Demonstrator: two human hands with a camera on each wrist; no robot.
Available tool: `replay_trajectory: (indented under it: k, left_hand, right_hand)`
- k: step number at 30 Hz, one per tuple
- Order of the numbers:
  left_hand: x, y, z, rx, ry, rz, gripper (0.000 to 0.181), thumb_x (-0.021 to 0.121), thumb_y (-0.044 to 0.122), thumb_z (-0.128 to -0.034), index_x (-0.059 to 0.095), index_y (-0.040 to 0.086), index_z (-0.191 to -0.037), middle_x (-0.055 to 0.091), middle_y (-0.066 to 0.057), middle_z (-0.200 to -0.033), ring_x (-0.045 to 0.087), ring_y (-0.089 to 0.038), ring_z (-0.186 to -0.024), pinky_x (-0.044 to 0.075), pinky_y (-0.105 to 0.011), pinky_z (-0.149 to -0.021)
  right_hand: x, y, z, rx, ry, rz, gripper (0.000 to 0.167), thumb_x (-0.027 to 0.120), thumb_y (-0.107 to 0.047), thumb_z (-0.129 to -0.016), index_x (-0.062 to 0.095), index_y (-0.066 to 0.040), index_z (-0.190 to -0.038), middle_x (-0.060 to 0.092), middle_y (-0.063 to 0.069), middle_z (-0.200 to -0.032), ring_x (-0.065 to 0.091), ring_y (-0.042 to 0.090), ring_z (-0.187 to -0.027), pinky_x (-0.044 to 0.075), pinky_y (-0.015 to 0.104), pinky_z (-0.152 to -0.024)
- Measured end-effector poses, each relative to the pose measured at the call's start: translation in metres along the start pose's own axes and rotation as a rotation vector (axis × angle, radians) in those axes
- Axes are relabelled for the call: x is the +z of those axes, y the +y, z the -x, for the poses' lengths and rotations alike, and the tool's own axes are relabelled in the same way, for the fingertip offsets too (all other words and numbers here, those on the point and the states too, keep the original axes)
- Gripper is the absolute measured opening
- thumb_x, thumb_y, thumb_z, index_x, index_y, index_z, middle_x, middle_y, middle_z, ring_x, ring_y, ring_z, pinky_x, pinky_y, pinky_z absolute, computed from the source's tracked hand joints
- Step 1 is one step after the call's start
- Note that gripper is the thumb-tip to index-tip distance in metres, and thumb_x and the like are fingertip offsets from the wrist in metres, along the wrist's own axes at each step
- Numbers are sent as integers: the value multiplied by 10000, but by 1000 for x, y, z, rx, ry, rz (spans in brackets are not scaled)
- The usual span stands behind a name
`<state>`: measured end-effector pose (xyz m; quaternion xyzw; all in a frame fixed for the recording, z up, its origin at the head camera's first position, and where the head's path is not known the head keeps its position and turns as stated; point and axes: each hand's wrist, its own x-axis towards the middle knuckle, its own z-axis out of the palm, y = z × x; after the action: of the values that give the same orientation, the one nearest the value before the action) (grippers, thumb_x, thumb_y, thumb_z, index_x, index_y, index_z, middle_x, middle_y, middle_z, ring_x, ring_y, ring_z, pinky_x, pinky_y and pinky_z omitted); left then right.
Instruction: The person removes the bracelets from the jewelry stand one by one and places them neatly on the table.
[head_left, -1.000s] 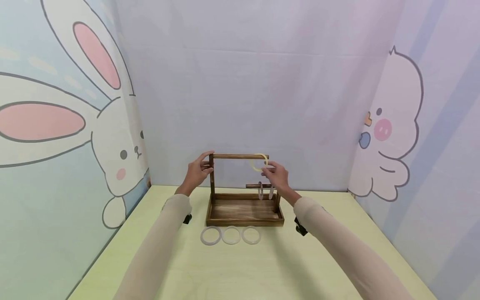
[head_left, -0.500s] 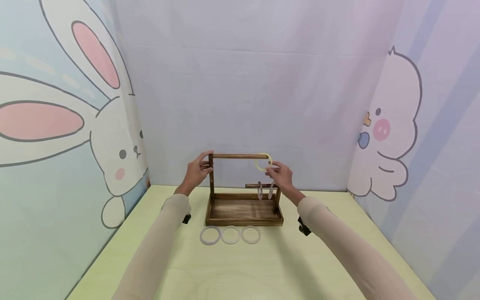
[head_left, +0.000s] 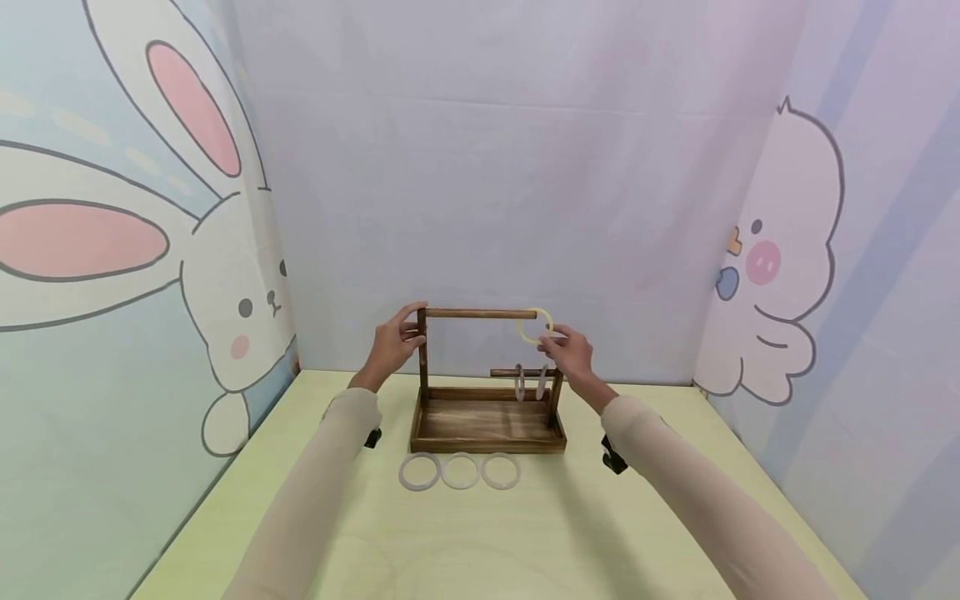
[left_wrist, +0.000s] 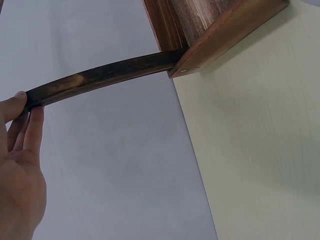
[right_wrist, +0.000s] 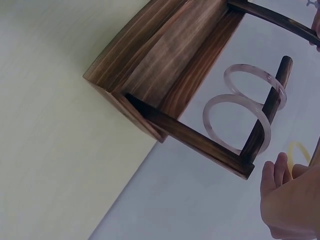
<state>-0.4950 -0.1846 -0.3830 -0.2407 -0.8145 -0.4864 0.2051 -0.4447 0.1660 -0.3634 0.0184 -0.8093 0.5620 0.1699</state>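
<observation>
A dark wooden bangle stand point(head_left: 487, 447) has an upper bar point(head_left: 480, 314), a shorter lower bar point(head_left: 501, 372) and a tray base. My left hand point(head_left: 388, 346) grips the top of its left post point(left_wrist: 100, 77), thumb on one side and fingers on the other. With thumb and fingers, my right hand point(head_left: 572, 354) pinches a yellow bangle point(head_left: 551, 323) at the free right end of the upper bar. Whether the bar end still lies inside the ring I cannot tell. Two pale, purplish bangles point(right_wrist: 206, 117) hang on the lower bar.
Three pale bangles lie side by side before the tray: a lilac one point(head_left: 420, 487) at left, a whitish one point(head_left: 460, 487) in the middle, another point(head_left: 501, 487) at right. The yellow-green table point(head_left: 465, 550) meets a plain back wall and cartoon-printed side walls.
My right hand has drawn the yellow bangle rightward along the upper bar to its free end. The left hand keeps its place on the post.
</observation>
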Motion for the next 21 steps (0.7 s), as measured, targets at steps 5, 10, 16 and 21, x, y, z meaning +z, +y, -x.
replay_trajectory:
  k: [5,10,16,21]
  left_hand:
    - [0,0,0,-3,0,-2,736,715,-103,-928,519,277,-1528,705,-248,-1240,695,-369,-1172,610,-448,-947]
    - [0,-1,1,-1,-4,-1,729,711,-97,-935,517,276,-1530,698,-252,-1254,691,-375,-1178,607,-455,-952]
    - [1,-4,1,22,3,-5,735,711,-110,-929,515,257,-1535,698,-257,-1251,693,-387,-1169,611,-464,-938]
    - [0,-4,1,27,7,-5,736,709,-113,-929,515,256,-1535,696,-258,-1254,692,-390,-1169,609,-468,-939]
  right_hand:
    - [-4,3,-1,24,15,-61,418,659,-96,-1035,583,32,-1427,698,294,-1214,727,383,-1079,605,426,-953]
    - [-9,8,-2,46,31,-70,409,668,-87,-1028,598,9,-1420,699,289,-1219,754,317,-1037,626,350,-905]
    - [-15,12,-2,56,30,-93,411,678,-78,-1019,603,12,-1413,700,292,-1214,780,220,-931,635,269,-832]
    - [-20,13,1,53,1,-86,440,672,-68,-1021,572,39,-1436,694,303,-1215,772,131,-840,638,270,-822]
